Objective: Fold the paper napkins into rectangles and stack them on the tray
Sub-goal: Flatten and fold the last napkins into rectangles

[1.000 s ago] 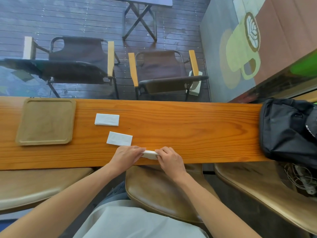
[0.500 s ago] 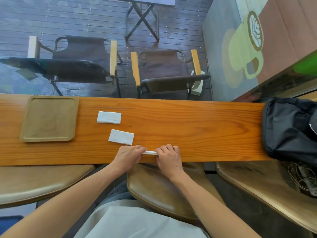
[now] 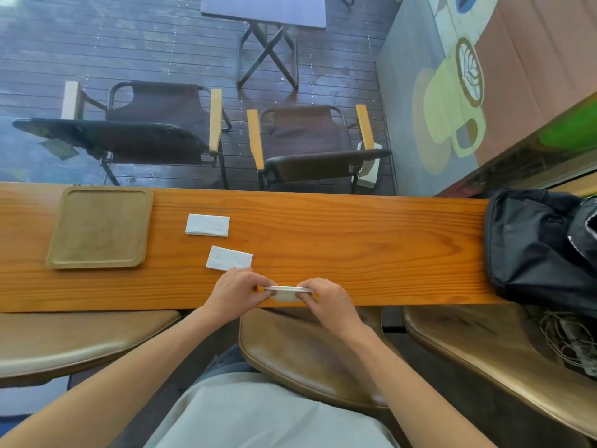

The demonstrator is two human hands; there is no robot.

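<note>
pinching a napkin (image 3: 286, 293) at both ends right now, left hand (image 3: 237, 294) on its left end and right hand (image 3: 326, 300) on its right end. it sits at the near edge of the wooden counter (image 3: 355, 247), straight in front of the person, with its long axis running left to right. from the head view it's seen almost edge-on, lifted a bit at the top, so i'd guess the fold is mid-way or being creased.

fingers on both hands are curled closed around the napkin ends, thumbs and fingertips squeezing the paper between them. can't see the pads themselves, they're tucked under.

the thing that matters for the next bit: the tray (image 3: 100, 227) is well off to the left on the same counter, nothing on it yet. so the left hand is the nearer one for carrying stuff over. two folded napkins are already lying flat between the hands and the tray, one (image 3: 229, 258) just beyond the left hand's knuckles, nearly touching, and another (image 3: 207, 225) further back toward the window side. both lie with their long sides roughly left-right too.

so my read is three napkins folded or nearly, none stacked yet.
</note>
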